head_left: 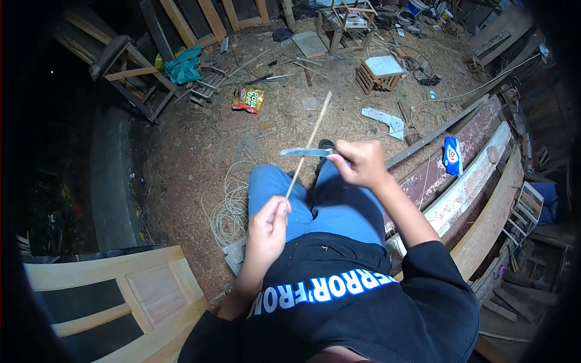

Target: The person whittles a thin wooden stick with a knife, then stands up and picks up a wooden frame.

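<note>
A thin, pale wooden stick slants up and away from my left hand, whose fingers are closed round its lower end. My right hand grips a knife by its handle, which the fingers mostly hide. The curved, grey knife blade points left and crosses the stick around its middle, above my knees. Whether the blade's edge bites into the stick is too small to tell.
Coiled pale strips lie on the ground left of my legs. Long boards are at the right, with a blue packet on them. A wooden panel frame stands lower left. Farther off are a snack bag and a slatted stool.
</note>
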Motion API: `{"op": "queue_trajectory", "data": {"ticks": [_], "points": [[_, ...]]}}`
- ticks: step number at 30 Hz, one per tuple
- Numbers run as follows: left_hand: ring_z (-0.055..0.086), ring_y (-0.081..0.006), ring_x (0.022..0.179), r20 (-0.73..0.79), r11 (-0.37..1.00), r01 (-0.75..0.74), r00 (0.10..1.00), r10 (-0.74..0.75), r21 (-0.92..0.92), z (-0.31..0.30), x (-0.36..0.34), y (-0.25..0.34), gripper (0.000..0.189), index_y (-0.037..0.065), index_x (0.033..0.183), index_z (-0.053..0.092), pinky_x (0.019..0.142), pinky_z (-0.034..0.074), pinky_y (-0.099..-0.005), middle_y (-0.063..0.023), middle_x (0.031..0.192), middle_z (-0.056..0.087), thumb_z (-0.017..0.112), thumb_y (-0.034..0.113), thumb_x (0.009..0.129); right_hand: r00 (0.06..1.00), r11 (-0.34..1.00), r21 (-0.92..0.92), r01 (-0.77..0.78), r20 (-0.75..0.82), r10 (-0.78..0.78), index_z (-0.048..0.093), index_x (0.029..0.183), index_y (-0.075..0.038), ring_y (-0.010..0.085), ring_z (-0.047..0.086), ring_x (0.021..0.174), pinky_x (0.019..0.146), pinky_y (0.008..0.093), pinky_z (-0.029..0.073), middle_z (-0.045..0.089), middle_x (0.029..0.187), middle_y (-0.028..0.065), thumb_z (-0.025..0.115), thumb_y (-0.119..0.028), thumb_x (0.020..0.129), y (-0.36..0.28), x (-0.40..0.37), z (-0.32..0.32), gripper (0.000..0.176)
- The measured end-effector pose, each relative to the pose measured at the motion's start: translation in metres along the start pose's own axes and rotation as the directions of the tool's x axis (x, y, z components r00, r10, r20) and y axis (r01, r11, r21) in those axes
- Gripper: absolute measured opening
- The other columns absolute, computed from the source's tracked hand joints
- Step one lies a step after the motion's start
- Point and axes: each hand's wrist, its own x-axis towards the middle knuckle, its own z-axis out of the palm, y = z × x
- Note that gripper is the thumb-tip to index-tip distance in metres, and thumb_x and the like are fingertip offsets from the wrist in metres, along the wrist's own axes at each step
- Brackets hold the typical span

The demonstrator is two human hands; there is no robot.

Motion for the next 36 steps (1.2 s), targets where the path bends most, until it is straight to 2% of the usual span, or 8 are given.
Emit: {"op": "queue_trajectory", "data": {"ticks": [4, 6, 11, 14, 18, 22, 34, 36], "points": [[0.04, -0.0009, 0.061, 0.038, 1.0, -0.002, 0.999, 0.001, 0.013, 0.0, -0.002, 0.002, 0.021, 0.003, 0.098, 0.061, 0.053, 0.03, -0.0234, 0.0057, 0.069, 0.044, 0.052, 0.014, 0.113, 0.985, 0.986, 0.002, 0.17, 0.015, -0.17, 0.055, 0.071, -0.013, 0.0317, 0.062, 0.051, 0.047, 0.0431, 0.045, 0.056, 0.057, 0.0108, 0.076, -0.039, 0.093, -0.029, -0.002, -0.003, 0.041], [0.041, -0.0012, 0.063, 0.041, 0.999, 0.04, 0.998, -0.04, 0.002, -0.002, -0.008, 0.002, 0.021, 0.004, 0.098, 0.061, 0.056, 0.032, -0.0227, 0.0058, 0.071, 0.045, 0.051, 0.015, 0.114, 0.982, 0.983, -0.113, -0.145, -0.135, 0.129, 0.053, 0.07, -0.013, 0.0311, 0.061, 0.049, 0.048, 0.0423, 0.045, 0.055, 0.055, 0.0098, 0.077, -0.042, 0.092, 0.008, 0.011, -0.008, 0.043], [0.04, -0.0014, 0.062, 0.048, 1.0, 0.019, 0.999, -0.019, -0.015, 0.0, -0.005, -0.003, 0.022, 0.004, 0.096, 0.06, 0.056, 0.031, -0.0226, 0.0059, 0.071, 0.044, 0.052, 0.016, 0.114, 0.982, 0.981, -0.037, 0.19, 0.011, -0.189, 0.059, 0.07, -0.014, 0.031, 0.063, 0.051, 0.046, 0.0401, 0.046, 0.058, 0.058, 0.0107, 0.077, -0.036, 0.092, -0.022, 0.001, -0.005, 0.036], [0.038, -0.0012, 0.06, 0.043, 0.999, 0.041, 0.998, -0.041, 0.007, -0.002, -0.013, -0.005, 0.022, 0.004, 0.097, 0.06, 0.053, 0.03, -0.0234, 0.006, 0.069, 0.042, 0.052, 0.015, 0.114, 0.952, 0.967, -0.071, -0.243, -0.21, 0.224, 0.061, 0.072, -0.014, 0.0283, 0.062, 0.048, 0.044, 0.0398, 0.045, 0.059, 0.056, 0.0091, 0.074, -0.034, 0.096, 0.041, 0.013, -0.01, 0.034], [0.04, -0.0012, 0.061, 0.061, 1.0, 0.028, 0.998, -0.029, 0.013, -0.001, -0.008, -0.009, 0.022, 0.004, 0.097, 0.06, 0.054, 0.031, -0.0231, 0.0059, 0.069, 0.043, 0.052, 0.016, 0.114, 0.993, 0.99, -0.067, 0.122, 0.013, -0.121, 0.064, 0.075, -0.014, 0.0276, 0.063, 0.048, 0.047, 0.0401, 0.047, 0.062, 0.058, 0.0092, 0.072, -0.036, 0.097, -0.005, -0.003, -0.004, 0.032], [0.04, -0.0019, 0.062, 0.032, 0.997, 0.073, 0.997, -0.072, -0.032, -0.007, -0.01, -0.021, 0.025, 0.005, 0.096, 0.06, 0.055, 0.032, -0.0225, 0.0059, 0.07, 0.044, 0.051, 0.019, 0.114, 0.796, 0.807, -0.039, -0.589, -0.197, 0.572, 0.07, 0.084, -0.008, 0.0295, 0.065, 0.053, 0.052, 0.0383, 0.048, 0.064, 0.067, 0.0134, 0.066, -0.02, 0.1, 0.068, 0.01, -0.017, 0.021], [0.037, -0.0032, 0.06, 0.058, 0.997, 0.076, 0.995, -0.075, -0.014, -0.003, 0.002, -0.006, 0.026, 0.005, 0.095, 0.059, 0.054, 0.031, -0.0242, 0.0054, 0.068, 0.042, 0.049, 0.02, 0.115, 0.993, 0.996, -0.005, 0.088, 0.084, -0.087, 0.058, 0.071, -0.012, 0.0319, 0.063, 0.05, 0.048, 0.0431, 0.046, 0.058, 0.056, 0.012, 0.078, -0.036, 0.093, -0.038, -0.013, 0.013, 0.037], [0.038, -0.003, 0.06, 0.052, 0.999, 0.018, 0.998, -0.02, 0.05, -0.004, -0.002, 0.001, 0.025, 0.005, 0.095, 0.058, 0.054, 0.03, -0.0245, 0.0052, 0.068, 0.042, 0.049, 0.018, 0.115, 0.993, 0.994, 0.092, -0.06, -0.096, 0.069, 0.059, 0.072, -0.012, 0.0314, 0.063, 0.049, 0.047, 0.0428, 0.047, 0.058, 0.055, 0.0118, 0.077, -0.036, 0.094, -0.013, -0.007, 0.019, 0.038]]}}
